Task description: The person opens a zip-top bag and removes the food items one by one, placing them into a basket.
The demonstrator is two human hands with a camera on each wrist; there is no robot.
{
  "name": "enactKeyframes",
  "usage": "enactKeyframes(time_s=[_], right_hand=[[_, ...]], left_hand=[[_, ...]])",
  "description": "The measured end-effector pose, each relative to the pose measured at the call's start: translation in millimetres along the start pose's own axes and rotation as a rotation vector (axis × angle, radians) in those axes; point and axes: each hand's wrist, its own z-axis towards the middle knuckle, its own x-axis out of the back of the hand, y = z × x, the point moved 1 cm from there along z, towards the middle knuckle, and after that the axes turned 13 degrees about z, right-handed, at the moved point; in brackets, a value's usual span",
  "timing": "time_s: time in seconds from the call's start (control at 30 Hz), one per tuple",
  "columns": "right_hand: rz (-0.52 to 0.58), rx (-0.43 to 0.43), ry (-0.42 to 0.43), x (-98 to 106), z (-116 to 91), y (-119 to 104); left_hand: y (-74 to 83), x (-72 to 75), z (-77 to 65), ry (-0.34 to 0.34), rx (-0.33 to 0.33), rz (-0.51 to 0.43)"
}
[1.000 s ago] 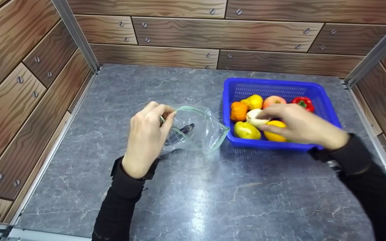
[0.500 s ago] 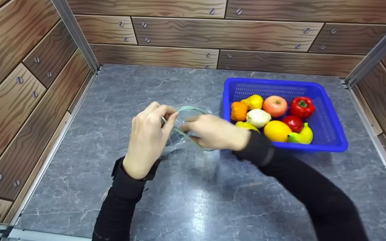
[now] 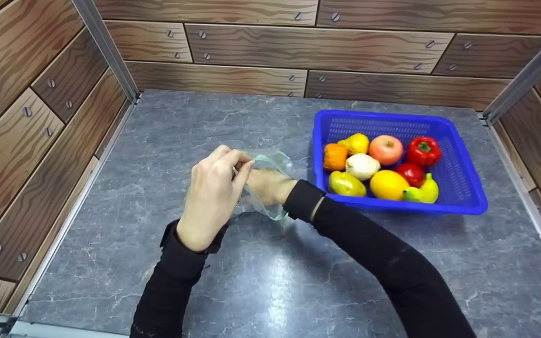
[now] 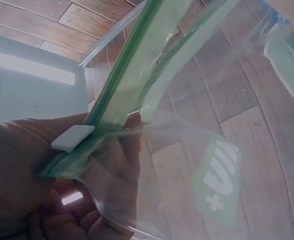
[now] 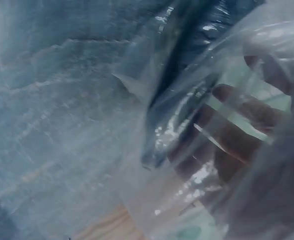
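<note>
My left hand (image 3: 212,195) pinches the green-edged mouth of a clear zip bag (image 3: 281,163) between thumb and fingers. In the left wrist view, a white slider (image 4: 73,138) sits on the green zip strip (image 4: 119,70) beside the thumb. My right hand (image 3: 266,185) reaches through the mouth into the bag, its fingertips hidden from the head view. Seen through plastic in the right wrist view, its fingers (image 5: 231,132) are spread and extended beside a dark, glossy, long shape like an eggplant (image 5: 179,85). Nothing shows gripped in them.
Right of the bag stands a blue basket (image 3: 475,188) holding a yellow pear (image 3: 357,143), an apple (image 3: 385,150), a red bell pepper (image 3: 423,151), a white bulb (image 3: 362,166), a banana (image 3: 421,190) and several other fruits. Wood-patterned walls (image 3: 251,44) enclose the grey marbled table (image 3: 181,119).
My right hand has moved left from over the basket into the bag. The basket's contents look the same. My left hand keeps its pinch on the bag, shifted slightly right.
</note>
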Motion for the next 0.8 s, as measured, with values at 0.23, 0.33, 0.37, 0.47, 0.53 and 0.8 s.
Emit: enactKeyframes(time_s=[0.23, 0.33, 0.37, 0.47, 0.53, 0.8], right_hand=[[-0.024, 0.053, 0.048, -13.3, 3.4, 5.7], [0.022, 0.054, 0.05, -13.5, 1.0, 7.4], [0.042, 0.059, 0.049, -12.9, 0.7, 7.7], [0.05, 0.059, 0.047, -9.5, -0.6, 7.8], [-0.02, 0.063, 0.06, -5.9, -1.4, 5.1], [-0.497, 0.098, 0.199, 17.0, -29.8, -23.1]], left_hand=[[0.3, -1.9, -0.1, -0.021, 0.005, -0.001], [-0.2, -2.3, -0.7, -0.016, -0.004, -0.001], [-0.3, -2.0, -0.9, -0.012, -0.008, -0.001], [-0.6, -0.4, -2.0, -0.004, -0.016, -0.003], [-0.5, 0.8, -2.7, -0.002, -0.016, -0.002], [-3.2, 1.4, -3.7, 0.009, 0.009, 0.008]])
